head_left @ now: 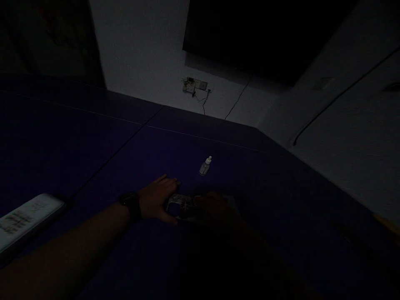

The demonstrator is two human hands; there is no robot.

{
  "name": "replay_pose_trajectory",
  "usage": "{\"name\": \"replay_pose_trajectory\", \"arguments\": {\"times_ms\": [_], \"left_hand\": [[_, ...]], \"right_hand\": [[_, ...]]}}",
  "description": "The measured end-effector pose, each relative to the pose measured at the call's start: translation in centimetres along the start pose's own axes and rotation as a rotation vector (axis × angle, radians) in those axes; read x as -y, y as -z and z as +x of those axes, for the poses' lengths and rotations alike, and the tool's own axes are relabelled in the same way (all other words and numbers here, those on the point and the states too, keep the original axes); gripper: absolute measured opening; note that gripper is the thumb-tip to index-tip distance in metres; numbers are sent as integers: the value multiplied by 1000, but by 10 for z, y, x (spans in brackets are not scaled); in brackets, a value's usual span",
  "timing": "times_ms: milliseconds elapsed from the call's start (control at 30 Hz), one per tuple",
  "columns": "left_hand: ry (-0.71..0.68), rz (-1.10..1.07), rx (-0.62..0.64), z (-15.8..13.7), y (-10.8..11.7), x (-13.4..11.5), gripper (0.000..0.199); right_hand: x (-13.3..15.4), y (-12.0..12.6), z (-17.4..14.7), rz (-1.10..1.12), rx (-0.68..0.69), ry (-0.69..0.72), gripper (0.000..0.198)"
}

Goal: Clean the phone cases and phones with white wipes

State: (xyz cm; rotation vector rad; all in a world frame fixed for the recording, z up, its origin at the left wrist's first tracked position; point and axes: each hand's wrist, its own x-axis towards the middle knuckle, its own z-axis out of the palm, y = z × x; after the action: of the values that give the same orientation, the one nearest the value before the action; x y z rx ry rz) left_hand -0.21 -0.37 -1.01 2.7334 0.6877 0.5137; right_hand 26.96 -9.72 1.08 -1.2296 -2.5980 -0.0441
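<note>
A phone case [181,204] with a patterned back and a large camera cutout lies on the dark blue surface. My left hand [158,198], with a dark watch on the wrist, holds its left end, thumb on the near side and fingers stretched along the far side. Over the right part of the case is my right hand [217,208], in deep shadow, its fingers bent down onto it. A pale grey edge [231,203] shows beside that hand; I cannot tell what it belongs to. Beyond the hands, a small clear bottle [204,168] with a white top lies or leans on the surface.
At the left lies a white box-like object [34,214] with dark print. A wall socket panel [196,84] with cables sits below a large dark screen [250,37]. A yellowish object [387,225] is at the right edge. The room is very dim.
</note>
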Motion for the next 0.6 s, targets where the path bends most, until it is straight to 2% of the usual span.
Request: {"name": "replay_pose_trajectory", "arguments": {"times_ms": [167, 300, 433, 600], "left_hand": [[-15, -24, -27, 0, -1, 0, 96], [-7, -28, -18, 1, 1, -1, 97], [0, -23, -9, 1, 1, -1, 99], [-5, -25, -17, 1, -1, 0, 97]], "right_hand": [[-5, 10, -6, 24, 79, 35, 39], [-3, 9, 2, 3, 144, 81, 36], [-3, 12, 12, -41, 165, 35, 35], [-1, 22, 10, 35, 160, 24, 42]]}}
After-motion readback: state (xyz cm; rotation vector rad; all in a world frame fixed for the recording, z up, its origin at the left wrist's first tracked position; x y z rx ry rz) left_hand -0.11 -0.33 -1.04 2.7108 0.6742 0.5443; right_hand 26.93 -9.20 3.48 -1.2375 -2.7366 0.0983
